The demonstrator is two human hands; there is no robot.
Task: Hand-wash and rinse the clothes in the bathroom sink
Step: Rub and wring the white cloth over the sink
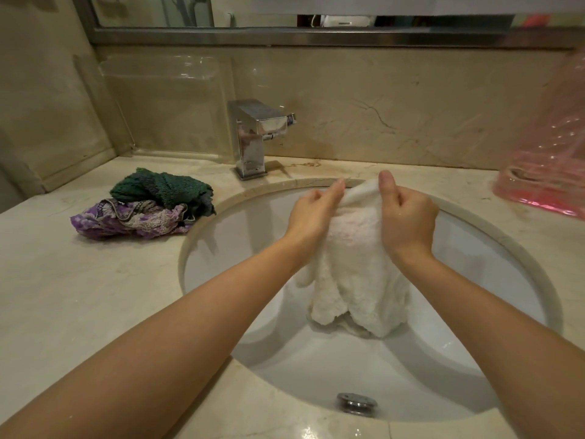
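A beige marble surface (95,296) with dark veins runs along a matching marble backsplash (380,106), and a metal-framed mirror (221,14) hangs above it. A white oval sink (474,248) is set into the surface, its metal drain fitting (356,403) at the near side. A square chrome faucet (253,137) stands behind the basin. No brand or writing can be read anywhere.

Over the basin, the left hand (311,213) and right hand (408,217) each pinch the top edge of a white fluffy garment (357,280), thumbs up; its lower end hangs into the sink. Left of the basin, a dark green cloth (161,185) lies atop a purple patterned cloth (126,221). A pink plastic bag (544,172) sits at the far right.
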